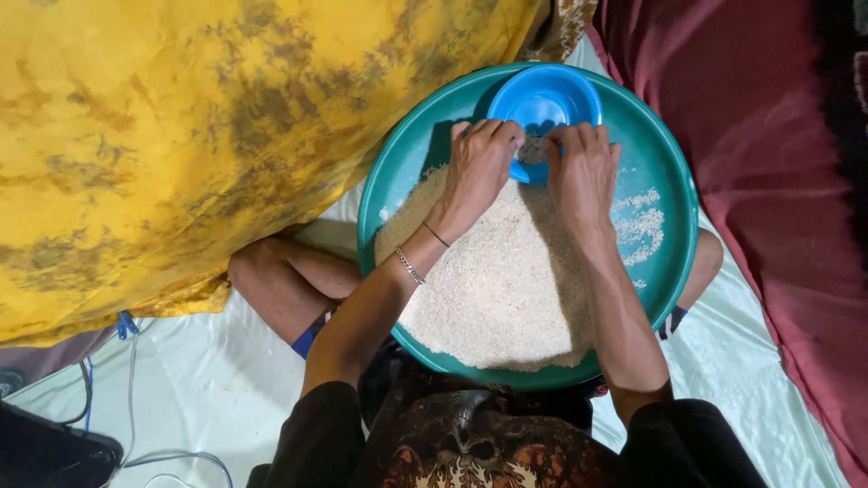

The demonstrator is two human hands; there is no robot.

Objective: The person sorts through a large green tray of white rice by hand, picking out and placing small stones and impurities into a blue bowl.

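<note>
A large round teal basin [674,194] rests on my lap and holds a wide heap of white rice [493,289]. At its far side lies a small blue plastic bowl [547,95], tilted toward me. My left hand [479,172] and my right hand [583,172] lie side by side on the rice at the bowl's near rim, fingers curled and pushing grains toward it. The fingertips touch the bowl's edge. A thin bracelet and a dark band circle my left wrist.
A yellow mottled cloth [181,136] bulges at the left, close to the basin. A dark red fabric [768,154] lies along the right. A pale sheet [199,380] covers the floor, with cables and a dark object [45,447] at the lower left.
</note>
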